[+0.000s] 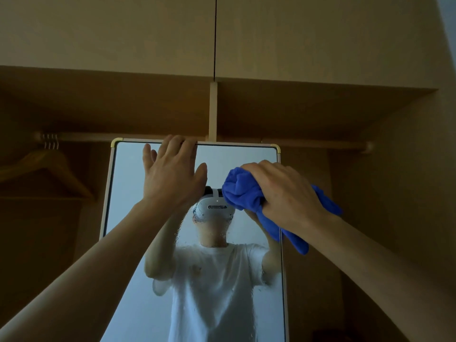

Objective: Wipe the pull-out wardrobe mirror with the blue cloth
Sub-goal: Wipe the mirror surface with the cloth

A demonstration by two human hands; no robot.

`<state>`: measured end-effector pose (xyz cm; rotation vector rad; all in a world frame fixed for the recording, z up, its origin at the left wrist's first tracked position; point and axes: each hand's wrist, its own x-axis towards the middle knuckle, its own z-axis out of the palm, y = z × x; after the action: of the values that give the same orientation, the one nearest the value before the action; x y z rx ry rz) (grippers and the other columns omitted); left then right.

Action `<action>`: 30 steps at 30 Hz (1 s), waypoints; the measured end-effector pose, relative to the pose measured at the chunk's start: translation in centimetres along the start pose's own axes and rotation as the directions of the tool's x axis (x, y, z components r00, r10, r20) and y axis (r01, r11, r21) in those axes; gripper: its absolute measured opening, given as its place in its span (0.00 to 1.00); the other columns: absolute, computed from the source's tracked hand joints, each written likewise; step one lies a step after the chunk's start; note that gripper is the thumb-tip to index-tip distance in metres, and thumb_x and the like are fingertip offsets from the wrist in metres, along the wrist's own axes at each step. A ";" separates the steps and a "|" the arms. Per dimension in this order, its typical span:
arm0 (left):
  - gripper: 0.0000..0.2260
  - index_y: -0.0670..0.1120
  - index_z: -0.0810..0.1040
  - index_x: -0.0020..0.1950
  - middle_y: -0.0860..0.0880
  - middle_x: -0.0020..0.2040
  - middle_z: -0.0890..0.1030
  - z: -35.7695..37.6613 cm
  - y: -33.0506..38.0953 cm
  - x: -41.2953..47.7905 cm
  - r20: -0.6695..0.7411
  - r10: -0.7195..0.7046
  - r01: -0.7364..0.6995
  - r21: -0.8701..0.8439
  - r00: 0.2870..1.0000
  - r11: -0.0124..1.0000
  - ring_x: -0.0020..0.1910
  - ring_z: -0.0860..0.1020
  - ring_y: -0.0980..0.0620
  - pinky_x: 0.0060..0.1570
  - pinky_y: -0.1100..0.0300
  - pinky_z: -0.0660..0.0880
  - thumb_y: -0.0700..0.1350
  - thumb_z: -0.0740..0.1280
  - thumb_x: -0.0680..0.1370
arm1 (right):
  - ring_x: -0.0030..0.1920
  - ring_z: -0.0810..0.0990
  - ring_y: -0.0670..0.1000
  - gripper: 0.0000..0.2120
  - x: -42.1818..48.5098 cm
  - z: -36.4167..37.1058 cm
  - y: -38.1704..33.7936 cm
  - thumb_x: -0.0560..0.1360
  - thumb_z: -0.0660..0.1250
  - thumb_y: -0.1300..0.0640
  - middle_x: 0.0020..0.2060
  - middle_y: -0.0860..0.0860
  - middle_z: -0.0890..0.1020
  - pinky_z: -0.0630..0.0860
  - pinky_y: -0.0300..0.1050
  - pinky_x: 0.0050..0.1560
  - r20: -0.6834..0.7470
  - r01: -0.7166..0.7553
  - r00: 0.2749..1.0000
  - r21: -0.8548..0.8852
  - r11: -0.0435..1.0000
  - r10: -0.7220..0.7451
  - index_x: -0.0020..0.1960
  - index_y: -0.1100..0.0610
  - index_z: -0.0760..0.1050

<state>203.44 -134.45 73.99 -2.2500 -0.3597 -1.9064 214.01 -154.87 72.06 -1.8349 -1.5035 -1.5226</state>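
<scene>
Mirror (128, 198): centre and lower frame, pulled out from the wardrobe. Droplets speckle the middle and lower glass, so wiping looks barely begun. Blue cloth (243, 191) bunched at the mirror's upper right, right hand (283, 193) fingers curled round it. Left hand (172, 176) fingers together, hooked over the top edge. Upper left: wooden hanger (49, 166) on a rail. Room is dim.

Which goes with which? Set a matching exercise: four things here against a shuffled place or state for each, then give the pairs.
1. left hand
2. right hand
3. blue cloth
4. wooden hanger

A. hangs on the rail, left of the mirror
B. bunched up, one end dangling
C. fingers hooked over the mirror's top edge
D. grips the cloth

Pairs: 1-C, 2-D, 3-B, 4-A
</scene>
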 end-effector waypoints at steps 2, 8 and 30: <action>0.24 0.51 0.66 0.75 0.50 0.74 0.69 -0.2 -0.2 0.2 0.021 0.001 -0.001 0.019 1.000 1.000 0.78 0.60 0.48 0.76 0.35 0.46 0.56 0.63 0.80 | 0.48 0.80 0.64 0.16 0.6 -0.3 0.6 0.77 0.65 0.61 0.49 0.59 0.81 0.77 0.61 0.49 -0.045 -0.047 0.998 0.042 0.998 0.048 0.64 0.62 0.76; 0.25 0.52 0.65 0.76 0.51 0.74 0.68 -0.4 -0.5 0.1 0.039 0.020 -0.021 0.020 0.999 1.000 0.78 0.59 0.48 0.76 0.34 0.47 0.54 0.64 0.79 | 0.47 0.79 0.55 0.18 2.8 -2.0 3.0 0.76 0.70 0.58 0.50 0.51 0.79 0.78 0.53 0.44 -0.192 -0.220 0.962 -0.116 0.969 0.195 0.64 0.54 0.72; 0.29 0.54 0.62 0.78 0.45 0.81 0.57 -1.7 -4.5 -1.7 -0.009 -0.101 0.100 -0.037 0.995 0.994 0.81 0.50 0.44 0.77 0.37 0.50 0.55 0.65 0.78 | 0.39 0.73 0.49 0.18 1.4 -0.1 0.8 0.74 0.71 0.52 0.49 0.52 0.80 0.66 0.43 0.35 -0.229 -0.505 0.839 0.013 0.863 0.495 0.60 0.58 0.73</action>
<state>200.22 -130.72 72.54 -2.2851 -0.4485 -1.9884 214.45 -154.60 73.56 -1.8166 -0.7980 -1.4445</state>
